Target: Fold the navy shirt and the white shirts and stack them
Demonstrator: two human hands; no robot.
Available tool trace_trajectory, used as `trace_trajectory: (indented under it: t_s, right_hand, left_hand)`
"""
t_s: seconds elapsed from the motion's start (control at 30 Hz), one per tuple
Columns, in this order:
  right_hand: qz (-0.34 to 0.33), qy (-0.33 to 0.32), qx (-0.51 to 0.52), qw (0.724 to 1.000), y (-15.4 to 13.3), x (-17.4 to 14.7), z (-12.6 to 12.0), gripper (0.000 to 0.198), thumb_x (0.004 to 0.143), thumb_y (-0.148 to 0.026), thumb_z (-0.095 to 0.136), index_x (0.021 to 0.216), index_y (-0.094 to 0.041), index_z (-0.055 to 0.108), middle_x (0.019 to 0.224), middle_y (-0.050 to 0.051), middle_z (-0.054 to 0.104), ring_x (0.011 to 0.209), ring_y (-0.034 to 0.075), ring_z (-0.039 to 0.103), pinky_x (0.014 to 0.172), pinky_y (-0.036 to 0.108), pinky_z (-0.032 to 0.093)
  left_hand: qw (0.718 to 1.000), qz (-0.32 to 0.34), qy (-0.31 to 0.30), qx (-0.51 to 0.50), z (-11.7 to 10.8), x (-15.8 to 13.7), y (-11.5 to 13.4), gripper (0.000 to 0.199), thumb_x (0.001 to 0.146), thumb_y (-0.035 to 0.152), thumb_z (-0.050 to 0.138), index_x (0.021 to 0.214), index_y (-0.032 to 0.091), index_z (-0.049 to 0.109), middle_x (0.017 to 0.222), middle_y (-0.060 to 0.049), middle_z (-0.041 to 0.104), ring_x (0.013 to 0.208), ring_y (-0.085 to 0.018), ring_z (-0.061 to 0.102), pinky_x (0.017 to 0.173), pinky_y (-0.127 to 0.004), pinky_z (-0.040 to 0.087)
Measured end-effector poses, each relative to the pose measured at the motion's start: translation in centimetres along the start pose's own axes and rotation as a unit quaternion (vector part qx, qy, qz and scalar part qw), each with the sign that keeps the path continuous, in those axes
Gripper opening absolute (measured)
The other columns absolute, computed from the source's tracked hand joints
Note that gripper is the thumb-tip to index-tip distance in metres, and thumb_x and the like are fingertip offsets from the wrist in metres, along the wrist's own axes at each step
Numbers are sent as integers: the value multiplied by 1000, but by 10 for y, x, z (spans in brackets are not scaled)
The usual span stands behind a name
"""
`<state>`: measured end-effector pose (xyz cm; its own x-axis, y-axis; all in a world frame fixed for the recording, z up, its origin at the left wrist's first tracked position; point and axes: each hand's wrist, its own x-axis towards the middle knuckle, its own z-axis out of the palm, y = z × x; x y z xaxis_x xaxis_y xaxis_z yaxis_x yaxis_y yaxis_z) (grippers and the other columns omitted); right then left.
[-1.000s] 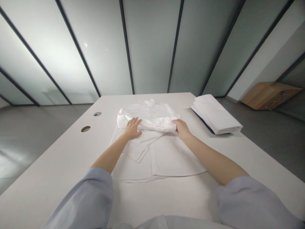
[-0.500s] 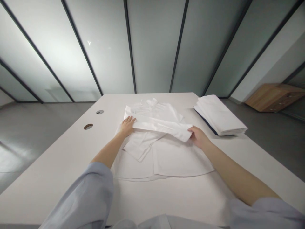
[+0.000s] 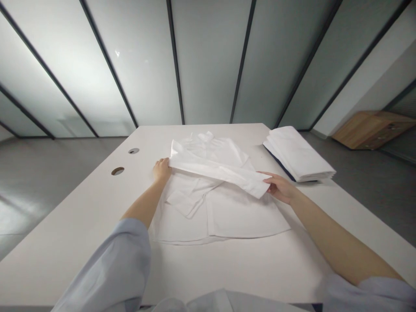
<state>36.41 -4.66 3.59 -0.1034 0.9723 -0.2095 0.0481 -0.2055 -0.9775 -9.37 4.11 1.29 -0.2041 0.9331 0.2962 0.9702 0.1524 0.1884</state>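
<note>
A white shirt [image 3: 242, 219] lies spread on the white table, its collar towards the far edge and its hem towards me. One sleeve [image 3: 221, 171] crosses the body from left to right; the other lies folded beneath it. My left hand [image 3: 161, 170] is closed on the shirt's left edge where the upper sleeve folds over. My right hand [image 3: 281, 187] pinches the cuff end of that sleeve, just past the shirt's right side, with the thumb hidden in part by the cloth.
A stack of folded white cloth [image 3: 300, 154] with a dark layer underneath sits at the table's right edge. Two round holes [image 3: 117, 171] are in the table [image 3: 91, 229] on the left. A wooden cabinet [image 3: 370, 130] stands on the floor beyond, and frosted glass panels line the back.
My left hand has slid left from lying flat on the sleeve to gripping the shirt's edge. The right hand has drawn the cuff slightly right and towards me.
</note>
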Motion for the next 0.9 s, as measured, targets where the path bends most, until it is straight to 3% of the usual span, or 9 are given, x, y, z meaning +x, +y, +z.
trace_trajectory:
  t_s: [0.17, 0.23, 0.33, 0.47, 0.6, 0.7, 0.8, 0.9]
  right_hand:
    - [56, -32, 37, 997, 4, -6, 3, 59, 60, -19, 68, 118, -24, 62, 62, -5, 58, 44, 9, 43, 39, 21, 33]
    - [49, -36, 34, 998, 4, -8, 0, 52, 60, -21, 69, 111, -24, 65, 64, -4, 59, 44, 9, 44, 40, 22, 35]
    - [15, -5, 18, 1000, 5, -7, -10, 27, 60, -27, 70, 86, -23, 68, 69, 0, 63, 53, 12, 52, 49, 25, 43]
    - [-1, -17, -5, 1000, 9, -7, -23, 16, 57, -32, 72, 66, -22, 63, 67, 2, 63, 63, 17, 59, 56, 27, 47]
    - [99, -142, -54, 983, 10, -16, -25, 28, 62, -36, 74, 84, -19, 70, 70, 3, 67, 58, 15, 60, 53, 25, 46]
    - [149, -192, -147, 959, 3, -20, -27, 42, 67, -41, 72, 102, -17, 69, 67, 5, 69, 55, 18, 62, 50, 26, 46]
    - [110, -153, -224, 956, -7, -9, -34, 43, 70, -39, 71, 107, -16, 69, 63, 4, 68, 55, 18, 62, 52, 27, 47]
    - [12, -42, -274, 961, -13, 17, -37, 34, 72, -33, 67, 101, -15, 70, 67, 4, 69, 60, 18, 63, 58, 27, 49]
  left_hand:
    - [998, 34, -14, 42, 0, 3, -4, 41, 81, 15, 49, 119, 21, 62, 118, -13, 63, 114, -29, 55, 91, -41, 47]
    - [996, 68, -47, 44, 1, 7, -9, 43, 78, 19, 54, 121, 21, 61, 122, -13, 62, 117, -30, 54, 94, -41, 46]
    - [993, 84, -73, 32, 2, 14, -16, 42, 79, 26, 55, 121, 22, 61, 124, -12, 62, 116, -29, 55, 94, -38, 46]
    - [999, 14, -30, 30, 0, 17, -21, 31, 89, 30, 42, 101, 20, 68, 107, -12, 68, 103, -27, 62, 84, -35, 48]
    - [998, -55, -3, 26, -3, 14, -22, 30, 89, 32, 41, 92, 20, 69, 97, -14, 70, 95, -28, 64, 77, -37, 48]
    - [995, -98, -16, 20, -6, 13, -21, 27, 86, 32, 44, 90, 20, 68, 95, -15, 70, 96, -30, 64, 77, -39, 47]
    - [993, -115, 8, 1, -8, 14, -15, 27, 85, 31, 45, 96, 20, 66, 103, -15, 68, 102, -30, 62, 81, -40, 47]
    - [996, -74, 44, -17, -7, 14, -3, 30, 86, 29, 44, 107, 20, 63, 111, -14, 66, 109, -29, 58, 88, -40, 46]
